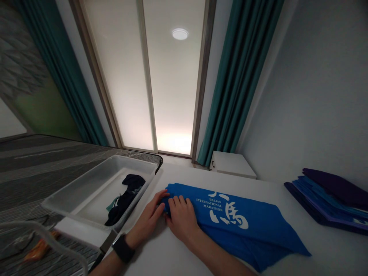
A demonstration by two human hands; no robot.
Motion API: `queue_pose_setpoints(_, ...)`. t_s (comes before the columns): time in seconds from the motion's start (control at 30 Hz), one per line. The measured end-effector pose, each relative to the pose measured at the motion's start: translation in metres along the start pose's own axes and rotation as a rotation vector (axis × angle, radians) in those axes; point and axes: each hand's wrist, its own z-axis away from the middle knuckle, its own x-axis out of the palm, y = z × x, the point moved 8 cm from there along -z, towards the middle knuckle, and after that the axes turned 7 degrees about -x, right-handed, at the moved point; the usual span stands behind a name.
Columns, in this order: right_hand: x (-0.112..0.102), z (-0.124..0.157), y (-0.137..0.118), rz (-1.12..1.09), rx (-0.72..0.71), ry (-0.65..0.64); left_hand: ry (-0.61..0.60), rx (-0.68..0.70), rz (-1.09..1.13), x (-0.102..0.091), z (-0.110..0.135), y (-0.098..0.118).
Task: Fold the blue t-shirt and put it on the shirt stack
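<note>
Some blue cloth (260,218), between a box (93,197) and folded clothes (327,197), was touched by both hands (182,214); grip couldn't be told.

White table (166,253) — on it, a blue printed cloth (258,222) and stacked folded fabrics (330,199)

Centre: a cloth (230,211) on the surface (161,251), left hand (151,212) and right hand (184,218) side by side at its left end. Left: a bin (89,201), fabric (123,209) in its right half. Right: a folded stack (324,199) on the surface. Behind: a cabinet (232,164) beyond the far edge; doors (175,96) between two curtains (241,76).
</note>
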Motion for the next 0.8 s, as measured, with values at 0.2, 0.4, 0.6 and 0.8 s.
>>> queue_pose_setpoints(0.2, -0.007, -0.008, 0.008, -0.042, 0.036, 0.019, -0.008, 0.027, 0.096, 0.000, 0.004, -0.004)
queue_pose_setpoints(0.4, -0.023, -0.020, 0.078, -0.363, 0.333, 0.074, 0.110, -0.019, 0.175, -0.007, 0.001, -0.012)
queue_pose_setpoints(0.6, -0.027, -0.027, 0.121, -0.584, 0.396, 0.187, 0.041, -0.077, 0.069, 0.000, -0.004, -0.008)
queue_pose_setpoints(0.8, -0.033, -0.028, 0.121, -0.605, 0.370, 0.215, 0.026, -0.182, 0.152, 0.004, -0.016, -0.013)
